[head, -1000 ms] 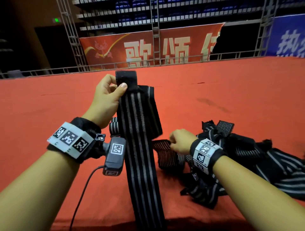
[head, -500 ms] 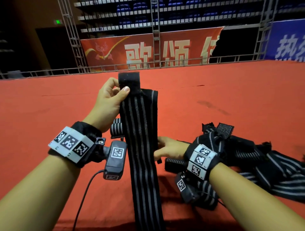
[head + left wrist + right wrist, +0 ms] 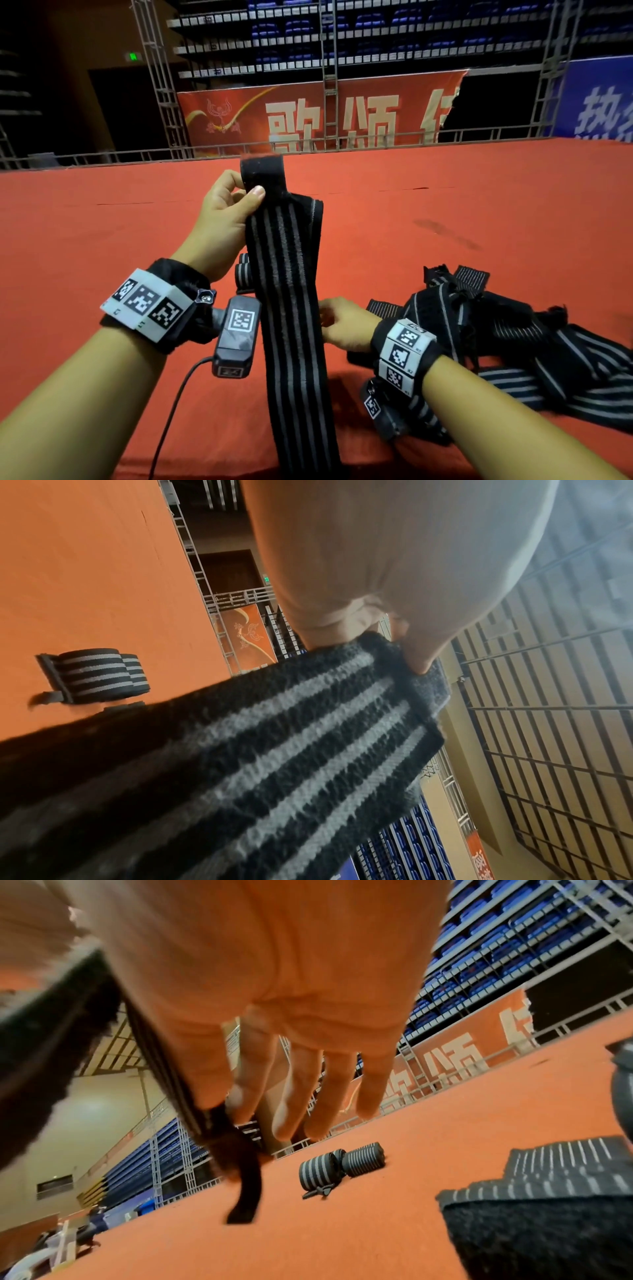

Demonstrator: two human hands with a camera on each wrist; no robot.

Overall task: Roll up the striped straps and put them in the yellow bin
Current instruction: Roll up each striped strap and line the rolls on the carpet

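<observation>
Striped strap (image 3: 291,291) pinched in raised left hand (image 3: 222,219)

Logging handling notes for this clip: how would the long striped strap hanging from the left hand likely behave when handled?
Likely floppy: the strap hangs straight down from the left hand's pinch. Its knitted, fuzzy face suggests it grips rather than slips. Once wound, it may roll if nudged, like the rolled straps lying on the red table.

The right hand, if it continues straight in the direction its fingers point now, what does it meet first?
Most likely the hanging striped strap: the right hand points left at it and looks very near or already touching; depth is unclear.
</observation>
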